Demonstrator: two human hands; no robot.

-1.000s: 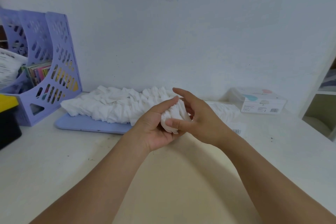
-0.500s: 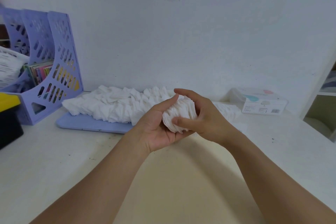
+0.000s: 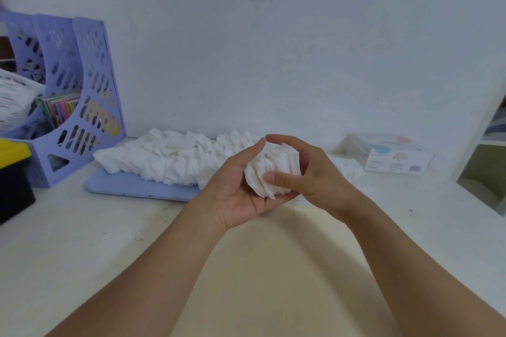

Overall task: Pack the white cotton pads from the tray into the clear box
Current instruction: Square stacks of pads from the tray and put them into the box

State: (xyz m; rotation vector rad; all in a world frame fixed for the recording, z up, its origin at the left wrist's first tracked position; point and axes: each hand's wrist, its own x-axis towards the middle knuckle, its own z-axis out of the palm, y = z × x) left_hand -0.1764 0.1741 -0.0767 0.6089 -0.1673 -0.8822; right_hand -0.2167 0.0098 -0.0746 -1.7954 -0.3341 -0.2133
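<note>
Both hands, left (image 3: 237, 191) and right (image 3: 309, 172), curl around a stack of pads (image 3: 271, 172) above the table (image 3: 82, 241), in front of the tray (image 3: 137, 189).

Label w/ barcode on the clear box (image 3: 394, 154) and print on papers (image 3: 13, 101) too blurred to read.

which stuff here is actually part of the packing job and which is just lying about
Job: stack of pads held by left hand and right hand; pad pile; blue tray; clear box.
Lying about: purple file rack; black and yellow case.
</note>
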